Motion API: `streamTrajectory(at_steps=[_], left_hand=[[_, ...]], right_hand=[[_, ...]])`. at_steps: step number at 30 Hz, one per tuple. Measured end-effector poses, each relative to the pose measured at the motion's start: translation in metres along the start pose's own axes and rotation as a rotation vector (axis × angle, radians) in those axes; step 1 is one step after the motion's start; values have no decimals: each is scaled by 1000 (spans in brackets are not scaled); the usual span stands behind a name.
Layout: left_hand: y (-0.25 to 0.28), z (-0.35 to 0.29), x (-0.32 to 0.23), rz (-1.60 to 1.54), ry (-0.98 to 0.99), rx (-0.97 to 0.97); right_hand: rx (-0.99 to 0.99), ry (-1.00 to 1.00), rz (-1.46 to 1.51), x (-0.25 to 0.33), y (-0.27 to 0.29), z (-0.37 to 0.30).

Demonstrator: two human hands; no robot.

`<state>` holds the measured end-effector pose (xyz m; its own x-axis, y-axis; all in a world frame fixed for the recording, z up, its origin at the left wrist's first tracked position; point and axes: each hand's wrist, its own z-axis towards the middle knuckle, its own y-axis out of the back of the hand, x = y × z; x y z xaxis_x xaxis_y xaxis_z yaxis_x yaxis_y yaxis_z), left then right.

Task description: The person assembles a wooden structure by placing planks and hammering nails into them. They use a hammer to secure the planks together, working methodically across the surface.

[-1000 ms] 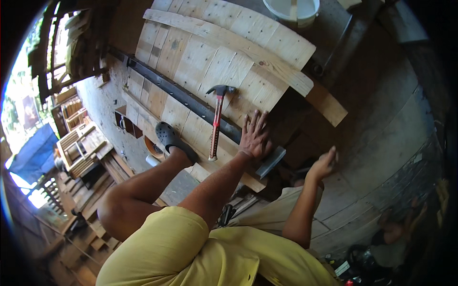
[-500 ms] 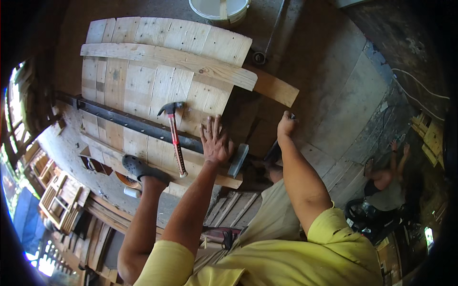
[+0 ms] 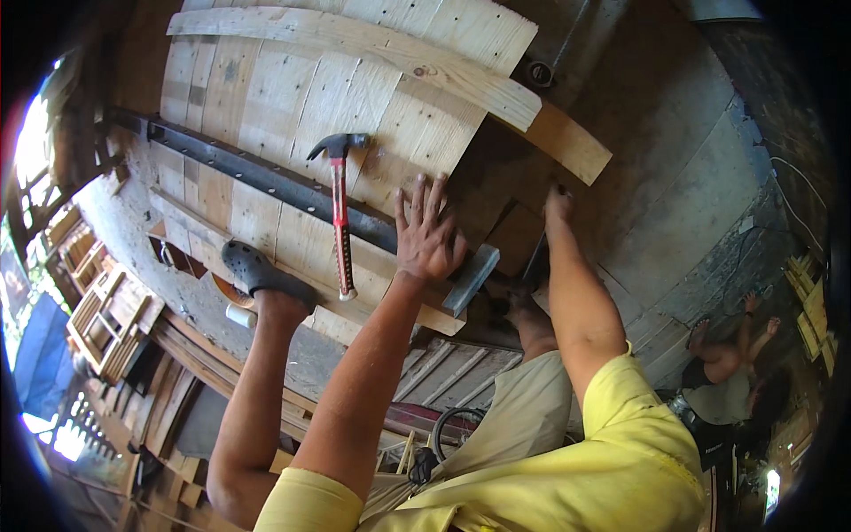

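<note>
My left hand (image 3: pixel 432 238) lies palm down with its fingers apart on a panel of pale planks (image 3: pixel 266 97), at its right edge. Beside it, a claw hammer (image 3: pixel 340 208) with a red and black handle rests across the panel and a dark metal bar (image 3: pixel 257 176) with holes. A short grey metal piece (image 3: pixel 472 279) sits at the right end of the lower plank, near my left wrist. Off the panel's right side, my right hand (image 3: pixel 558 206) is closed in shadow. Whatever it grips is too dark to name; a dark narrow shape (image 3: pixel 535 262) shows beside that forearm.
My left foot in a dark clog (image 3: pixel 261 273) stands on the panel's lower edge. A loose board (image 3: pixel 572 146) juts out at the upper right. Stacked timber (image 3: pixel 115 306) lies at the left. Another person (image 3: pixel 722 363) sits low at the far right.
The view has shifted, so the panel sits higher and looks bigger, and the white bucket has left the picture. My left hand stays on the planks; my right stays closed off the panel's side.
</note>
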<state>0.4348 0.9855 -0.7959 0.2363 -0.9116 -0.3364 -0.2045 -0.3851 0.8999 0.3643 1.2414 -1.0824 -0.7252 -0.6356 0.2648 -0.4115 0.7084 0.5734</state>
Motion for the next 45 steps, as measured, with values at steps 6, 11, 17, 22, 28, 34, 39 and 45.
streamTrajectory(at_steps=[6,11,17,22,28,34,39,45], left_hand=[[1,-2,-1,35,-8,-17],[-5,1,-11,31,-18,-41],[-3,-2,-9,56,-18,-31],[-4,-3,-9,83,-23,-20],[-4,0,-10,78,-16,-10],[4,1,-5,38,13,45],[1,1,2,-7,26,53],[10,1,9,-60,25,123]], right_hand=[[519,-129,537,27,78,-100],[594,-245,641,0,115,-174],[476,-393,1049,-23,79,-271],[272,-590,1048,-27,62,-300],[468,-621,954,-92,40,-405],[737,-829,944,-94,85,-393],[747,-801,707,-61,95,-389],[794,-834,645,-57,101,-388]])
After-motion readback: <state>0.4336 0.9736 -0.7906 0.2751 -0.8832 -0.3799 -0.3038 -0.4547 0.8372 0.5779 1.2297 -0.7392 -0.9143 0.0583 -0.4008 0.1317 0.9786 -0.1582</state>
